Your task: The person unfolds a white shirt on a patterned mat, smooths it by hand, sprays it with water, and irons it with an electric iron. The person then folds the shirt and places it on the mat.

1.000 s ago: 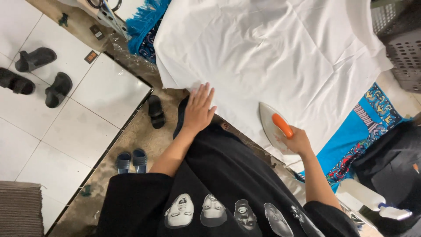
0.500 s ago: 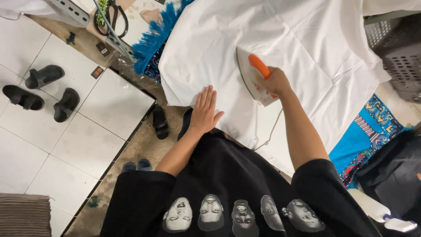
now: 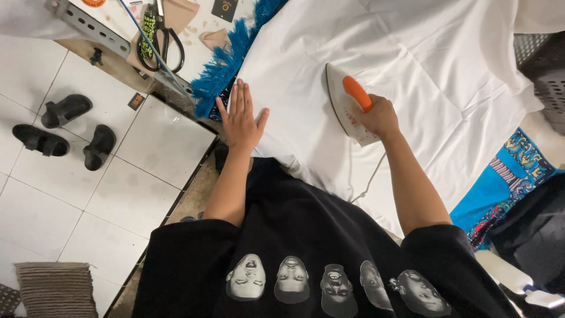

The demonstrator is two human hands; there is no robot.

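A large white cloth (image 3: 412, 65) lies spread over the ironing surface in front of me. My right hand (image 3: 381, 116) grips the orange handle of a white clothes iron (image 3: 347, 106), whose soleplate rests on the cloth near its middle. My left hand (image 3: 240, 118) lies flat with fingers spread at the cloth's left edge, next to a blue fringed fabric (image 3: 226, 68). The iron's white cord (image 3: 371, 182) trails down toward my body.
Black sandals (image 3: 65, 132) sit on the white tiled floor at left. Scissors (image 3: 159, 35) lie on a table at the top left. A grey plastic basket (image 3: 544, 65) stands at right, above blue patterned fabric (image 3: 506, 182). A brown ribbed mat (image 3: 56, 288) is bottom left.
My right hand has carried the iron from the cloth's near right edge up onto its middle. My left hand has slid left along the cloth's edge. The view shifted left.
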